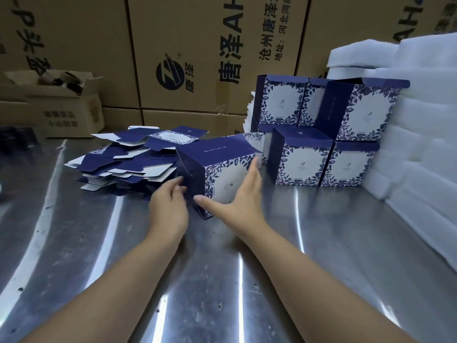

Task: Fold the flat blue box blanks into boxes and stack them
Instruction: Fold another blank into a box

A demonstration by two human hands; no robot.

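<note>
The box (217, 167) sits on the counter (321, 243) between the hands. The right hand (241, 196) lies flat on its patterned face, and the left hand (168, 206) touches its dark end with bent fingers; whether it grips, I cannot tell. Flat blanks (128, 164) lie beyond the left hand, stacked boxes (321, 134) beyond the right.

foam (425, 134) runs off the right edge, cartons (210, 45) off the top, and small print on the box (217, 151) is too blurred to read.
</note>
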